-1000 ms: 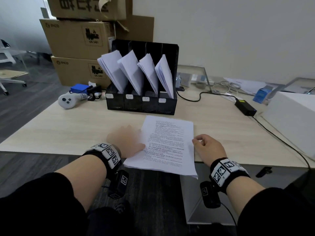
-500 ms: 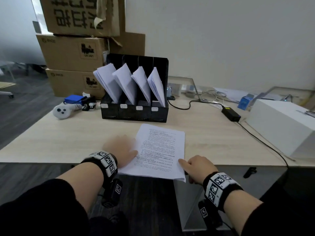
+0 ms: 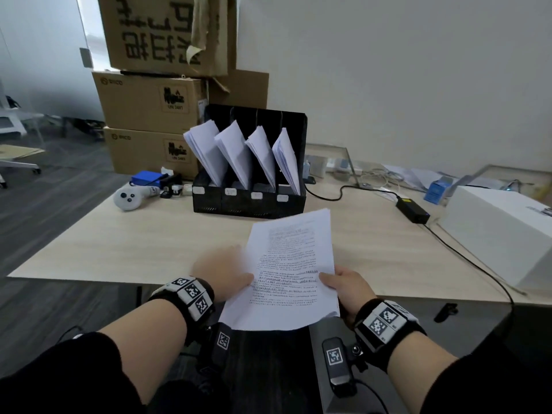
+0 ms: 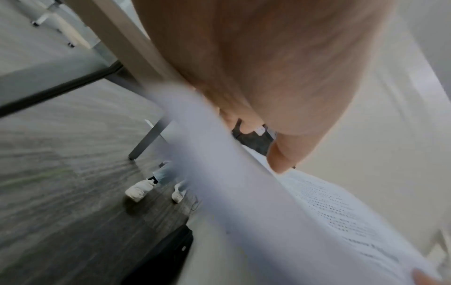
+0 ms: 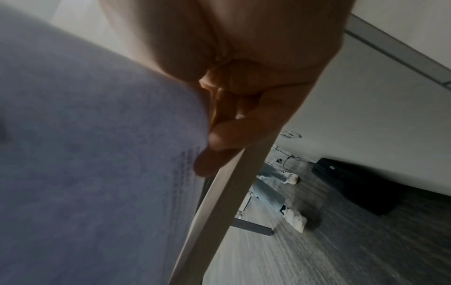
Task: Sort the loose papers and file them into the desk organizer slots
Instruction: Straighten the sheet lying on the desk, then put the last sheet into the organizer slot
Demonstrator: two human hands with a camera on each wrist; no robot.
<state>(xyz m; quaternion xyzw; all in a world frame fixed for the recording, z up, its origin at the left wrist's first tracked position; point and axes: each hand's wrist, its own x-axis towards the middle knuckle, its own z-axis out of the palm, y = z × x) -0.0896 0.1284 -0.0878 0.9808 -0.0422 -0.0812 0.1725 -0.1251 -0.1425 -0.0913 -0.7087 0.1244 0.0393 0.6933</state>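
A printed paper sheaf [image 3: 294,270] is held tilted above the desk's front edge [image 3: 418,295]. My left hand [image 3: 230,274] pinches its left edge, thumb on top, blurred with motion. My right hand [image 3: 343,286] pinches the lower right edge, thumb over the text. In the left wrist view the thumb [image 4: 280,160] lies on the printed paper [image 4: 329,208]. From the right wrist the curled fingers [image 5: 219,135] press the paper's underside [image 5: 97,154]. The black desk organizer [image 3: 251,203] stands behind, each of its four slots holding leaning white sheets [image 3: 233,150].
Stacked cardboard boxes [image 3: 149,106] rise behind the organizer. A white controller [image 3: 128,198] and a blue box [image 3: 148,177] lie at the left. A black power adapter [image 3: 412,210] with cable and a white box [image 3: 501,234] sit at the right. Another person's legs [image 5: 273,192] show under the desk.
The sheaf lay flat on the desk with a hand at each side. My right hand slid down its edge, and both hands have now lifted it off the surface.
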